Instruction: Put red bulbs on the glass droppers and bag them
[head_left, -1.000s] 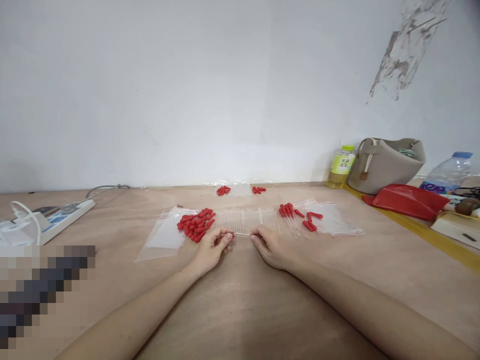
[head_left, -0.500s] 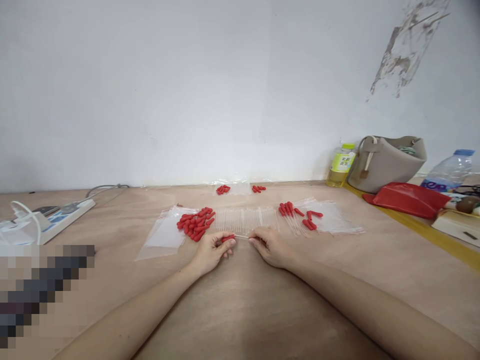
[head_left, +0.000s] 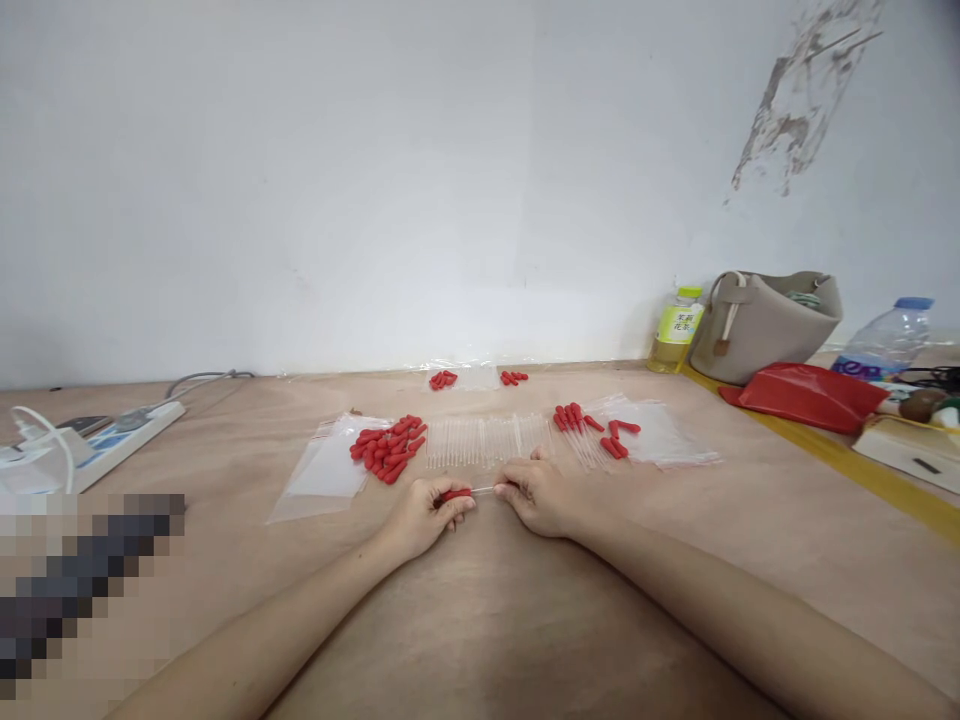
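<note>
Between thumb and fingers, my left hand (head_left: 426, 517) pinches a red rubber dropper bulb (head_left: 456, 494). My right hand (head_left: 536, 495) is closed on a thin clear glass dropper tube (head_left: 484, 490), whose left end meets the bulb; how deep it sits inside is hidden. Just beyond the hands lies a row of clear dropper tubes (head_left: 480, 440), side by side. A pile of red bulbs (head_left: 386, 448) is left of the row. To its right, several droppers with red bulbs fitted (head_left: 574, 418) lie together, with a few loose red bulbs (head_left: 615, 447) beside them.
Clear plastic bags (head_left: 319, 470) lie at left, and more bags (head_left: 664, 435) at right. Small groups of red bulbs (head_left: 442, 380) rest near the wall. A power strip (head_left: 139, 440) is far left; a tea bottle (head_left: 675, 335), grey bag (head_left: 765, 325) and red pouch (head_left: 814, 397) stand right.
Both hands have come slightly nearer to me, away from the tube row, still holding the bulb and tube. The view has shifted a little.
</note>
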